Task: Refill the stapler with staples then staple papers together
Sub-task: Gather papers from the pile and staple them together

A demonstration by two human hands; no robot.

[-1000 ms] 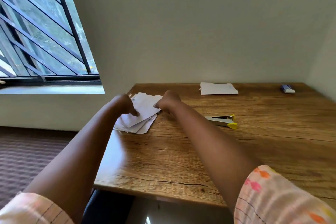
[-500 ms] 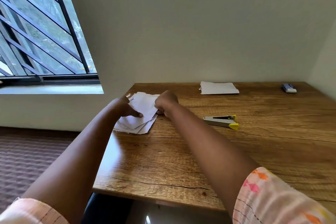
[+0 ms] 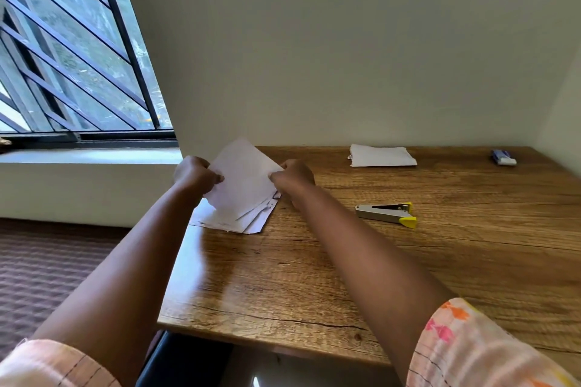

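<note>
Wooden desk (image 3: 393,261): papers (image 3: 242,185) between both hands.

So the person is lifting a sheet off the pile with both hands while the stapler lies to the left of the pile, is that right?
Not quite: in the head view the stapler lies right of the pile. The left hand and right hand do lift the sheet.

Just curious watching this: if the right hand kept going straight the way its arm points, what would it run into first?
Probably the lifted sheet the right hand already pinches, then the wall behind the desk's far left corner. Depth is hard to judge.
</note>
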